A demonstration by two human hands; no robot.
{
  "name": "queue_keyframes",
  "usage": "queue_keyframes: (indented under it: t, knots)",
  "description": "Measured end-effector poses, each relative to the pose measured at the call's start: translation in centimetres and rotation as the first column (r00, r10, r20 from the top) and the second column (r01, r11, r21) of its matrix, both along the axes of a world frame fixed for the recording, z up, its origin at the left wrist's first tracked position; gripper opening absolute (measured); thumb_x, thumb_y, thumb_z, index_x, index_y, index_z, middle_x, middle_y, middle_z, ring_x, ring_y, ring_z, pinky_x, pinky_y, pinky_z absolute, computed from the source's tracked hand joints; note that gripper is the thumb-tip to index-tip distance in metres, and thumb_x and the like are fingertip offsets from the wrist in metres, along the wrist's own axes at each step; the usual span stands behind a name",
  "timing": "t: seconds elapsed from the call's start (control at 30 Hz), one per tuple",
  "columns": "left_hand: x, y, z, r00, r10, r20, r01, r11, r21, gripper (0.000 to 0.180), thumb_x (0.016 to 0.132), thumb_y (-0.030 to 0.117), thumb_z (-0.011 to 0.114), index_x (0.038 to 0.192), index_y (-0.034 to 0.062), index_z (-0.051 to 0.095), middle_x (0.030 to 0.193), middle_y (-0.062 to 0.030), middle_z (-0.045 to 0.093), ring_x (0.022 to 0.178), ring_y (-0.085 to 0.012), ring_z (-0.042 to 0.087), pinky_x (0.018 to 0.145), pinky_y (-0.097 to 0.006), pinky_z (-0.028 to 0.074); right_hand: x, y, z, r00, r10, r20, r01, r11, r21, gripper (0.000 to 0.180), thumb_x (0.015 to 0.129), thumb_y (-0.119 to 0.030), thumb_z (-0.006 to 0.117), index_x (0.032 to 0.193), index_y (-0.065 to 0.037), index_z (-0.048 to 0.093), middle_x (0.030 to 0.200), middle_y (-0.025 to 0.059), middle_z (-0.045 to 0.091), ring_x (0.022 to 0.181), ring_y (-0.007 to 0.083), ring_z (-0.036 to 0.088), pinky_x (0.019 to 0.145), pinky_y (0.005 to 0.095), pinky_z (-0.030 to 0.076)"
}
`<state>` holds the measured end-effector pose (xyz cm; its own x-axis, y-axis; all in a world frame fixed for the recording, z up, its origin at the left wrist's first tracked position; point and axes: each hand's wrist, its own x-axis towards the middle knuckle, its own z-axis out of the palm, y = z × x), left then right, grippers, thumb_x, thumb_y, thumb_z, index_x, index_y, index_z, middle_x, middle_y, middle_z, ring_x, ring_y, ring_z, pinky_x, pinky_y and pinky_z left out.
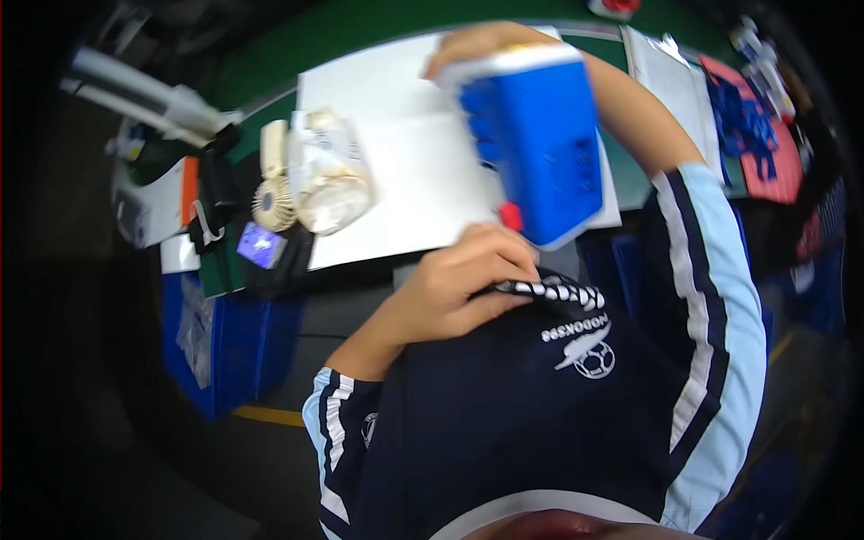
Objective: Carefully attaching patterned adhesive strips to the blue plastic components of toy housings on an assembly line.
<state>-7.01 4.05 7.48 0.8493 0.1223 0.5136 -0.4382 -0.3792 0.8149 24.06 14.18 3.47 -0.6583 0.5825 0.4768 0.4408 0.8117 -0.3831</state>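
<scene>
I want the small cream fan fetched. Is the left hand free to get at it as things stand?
Probably yes. The left hand rests at the shirt hem, gripping no object, and bare white sheet lies between it and the fan; nothing blocks that side.

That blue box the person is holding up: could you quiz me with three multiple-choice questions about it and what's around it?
1. Where is the blue box?
A. Lifted above the white sheet
B. Down in the blue bin
C. Lying on the floor

2. What colour is the small knob at the box's lower corner?
A. Green
B. Red
C. Yellow

3. What is the left hand doing?
A. Holding the small fan
B. Gripping the box
C. Resting against the dark shirt

Answers:
1 A: the right hand holds the box by its top over the sheet.
2 B: the knob shows red.
3 C: its fingers lie on the shirt's front, apart from the box.
</scene>
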Motion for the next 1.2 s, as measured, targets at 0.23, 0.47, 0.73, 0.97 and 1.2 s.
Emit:
queue_keyframes:
  t: [0.23, 0.47, 0.73, 0.97, 1.2]
  knots:
    - [5.2, 1.4, -2.6, 0.959, 0.275, 0.072, -0.282, 0.890, 0.358, 0.011, 0.075, 0.013, 0.065, 0.078, 0.0062, 0.057, 0.114, -0.0057, 0.060, 0.124, -0.0283, 0.041, 0.103, -0.054, 0.007, 0.9, -3.7, -0.3, 0.726, -0.630, -0.277, 0.610, 0.775, -0.163, 0.020, 0.078, -0.018, 0.064, 0.096, -0.008, 0.061, 0.094, 0.0092, 0.059, 0.084, 0.0207, 0.056, 0.072, 0.0326, 0.045]
    - [6.7, 1.4, -3.5, 0.925, 0.368, 0.100, -0.381, 0.894, 0.235, 0.020, 0.079, 0.022, 0.063, 0.073, 0.0051, 0.053, 0.111, -0.0072, 0.061, 0.120, -0.0292, 0.043, 0.104, -0.051, 0.014, 1.6, -7.0, 0.5, 0.097, -0.908, -0.407, 0.863, 0.281, -0.420, 0.017, 0.074, -0.015, 0.065, 0.086, -0.005, 0.059, 0.088, 0.0044, 0.057, 0.073, 0.0147, 0.053, 0.067, 0.0307, 0.043]
    - [6.7, 0.9, -4.0, 0.914, 0.387, 0.123, -0.405, 0.886, 0.226, 0.021, 0.080, 0.026, 0.063, 0.075, 0.0064, 0.056, 0.111, -0.0079, 0.062, 0.122, -0.0299, 0.041, 0.104, -0.050, 0.011, -8.0, -23.8, 5.0, 0.612, -0.737, -0.286, 0.634, 0.674, -0.378, 0.022, 0.073, -0.005, 0.069, 0.090, -0.002, 0.056, 0.087, 0.0062, 0.056, 0.080, 0.0160, 0.054, 0.071, 0.0264, 0.043]
    - [6.6, 0.8, -4.3, 0.908, 0.399, 0.123, -0.418, 0.870, 0.263, 0.020, 0.076, 0.024, 0.066, 0.073, 0.0056, 0.059, 0.115, -0.0093, 0.059, 0.125, -0.0318, 0.038, 0.104, -0.051, 0.012, -9.9, -24.5, 4.5, 0.583, -0.776, -0.242, 0.701, 0.630, -0.334, 0.017, 0.073, -0.005, 0.068, 0.084, -0.003, 0.056, 0.084, 0.0073, 0.054, 0.076, 0.0184, 0.054, 0.068, 0.0258, 0.044]
    - [6.0, 1.2, -5.1, 0.917, 0.374, 0.143, -0.399, 0.881, 0.254, 0.017, 0.069, 0.022, 0.069, 0.076, 0.0080, 0.063, 0.118, -0.0112, 0.058, 0.127, -0.0341, 0.034, 0.104, -0.051, 0.014, -7.8, -23.9, 3.0, 0.488, -0.822, -0.294, 0.795, 0.557, -0.241, 0.012, 0.074, -0.009, 0.069, 0.080, -0.003, 0.060, 0.090, 0.0065, 0.054, 0.080, 0.0162, 0.056, 0.071, 0.0261, 0.046]
